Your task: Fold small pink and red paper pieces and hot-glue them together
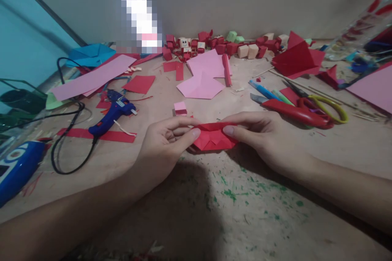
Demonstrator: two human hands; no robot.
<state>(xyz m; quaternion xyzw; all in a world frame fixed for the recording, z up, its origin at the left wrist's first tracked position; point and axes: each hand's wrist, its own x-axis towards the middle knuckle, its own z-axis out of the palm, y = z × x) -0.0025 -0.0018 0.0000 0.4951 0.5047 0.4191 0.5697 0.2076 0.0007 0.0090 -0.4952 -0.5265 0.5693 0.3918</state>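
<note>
Both my hands meet over a small folded red paper piece (213,138) low above the tabletop (275,212). My left hand (167,142) pinches its left end, thumb on top and fingers curled under. My right hand (260,132) grips the right end, thumb pressed on the paper's face. The paper shows several creases and is partly folded into a compact shape. A tiny pink and red paper cube (180,108) sits just beyond my left hand.
A blue glue gun (112,116) with a black cord lies left. Red scissors (301,115), yellow-handled scissors (329,108) and pens lie right. Pink sheets (203,75), red sheets (295,59) and a row of paper cubes (220,45) fill the back. A blue object (18,167) sits at far left.
</note>
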